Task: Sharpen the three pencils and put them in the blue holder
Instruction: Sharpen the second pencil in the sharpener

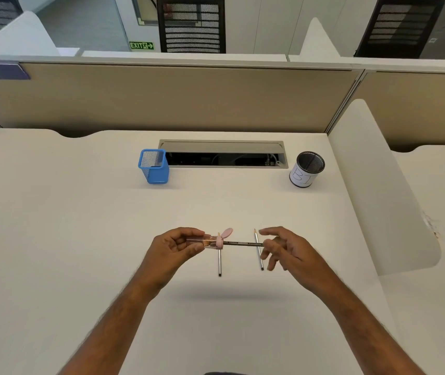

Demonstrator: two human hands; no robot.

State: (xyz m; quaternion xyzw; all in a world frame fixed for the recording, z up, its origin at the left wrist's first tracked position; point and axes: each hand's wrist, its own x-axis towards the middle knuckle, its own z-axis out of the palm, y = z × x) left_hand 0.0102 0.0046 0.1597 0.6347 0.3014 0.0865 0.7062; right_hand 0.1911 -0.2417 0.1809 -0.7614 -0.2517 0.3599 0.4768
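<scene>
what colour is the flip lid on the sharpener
Pale pink, on the sharpener held in the left hand; head view.

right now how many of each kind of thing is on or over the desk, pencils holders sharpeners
pencils: 3, one in the sharpener, one lying left, one lying right
holders: 2, blue holder and black holder
sharpeners: 1, sharpener in the left hand
total: 6

two pencils (pixel 219 262) on the desk (pixel 80 239) — holder (pixel 154 166) behind left, cup (pixel 306 170) behind right
</scene>
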